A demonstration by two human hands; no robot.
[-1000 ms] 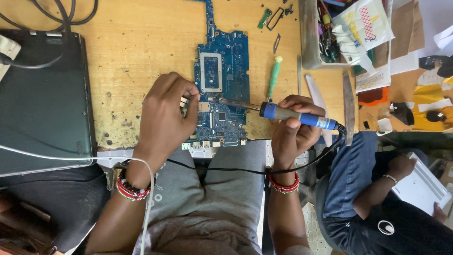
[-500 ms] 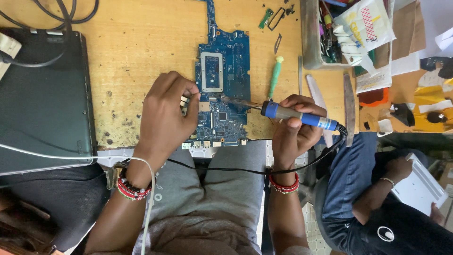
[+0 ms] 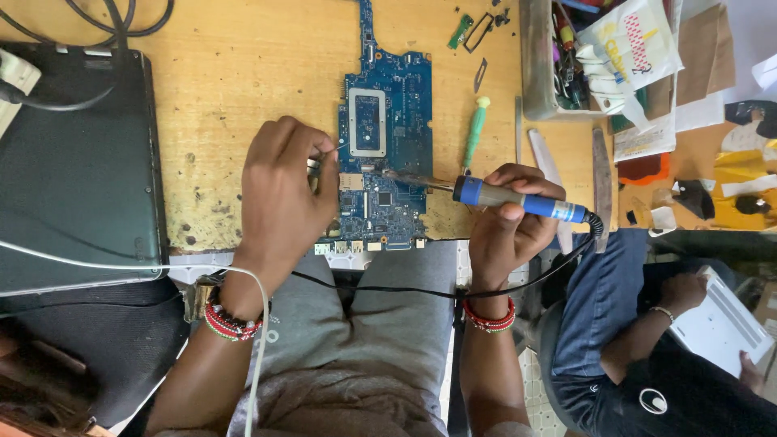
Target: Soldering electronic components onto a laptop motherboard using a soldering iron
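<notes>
A scuffed pale wooden bench (image 3: pixel 243 89) was seen w/ a closed black laptop (image 3: pixel 77 170) at left. A blue rectangular circuit board (image 3: pixel 387 154) lay at its near edge. Left hand (image 3: pixel 279 194) was pinched on a thin wire at the board; right hand (image 3: pixel 506 222) was clamped on a blue-handled soldering iron (image 3: pixel 518 200), tip on the board. Soldering was judged mid-way; joint not confirmable.

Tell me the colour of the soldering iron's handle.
Blue, on the soldering iron held in the right hand; the head view shows it.
</notes>
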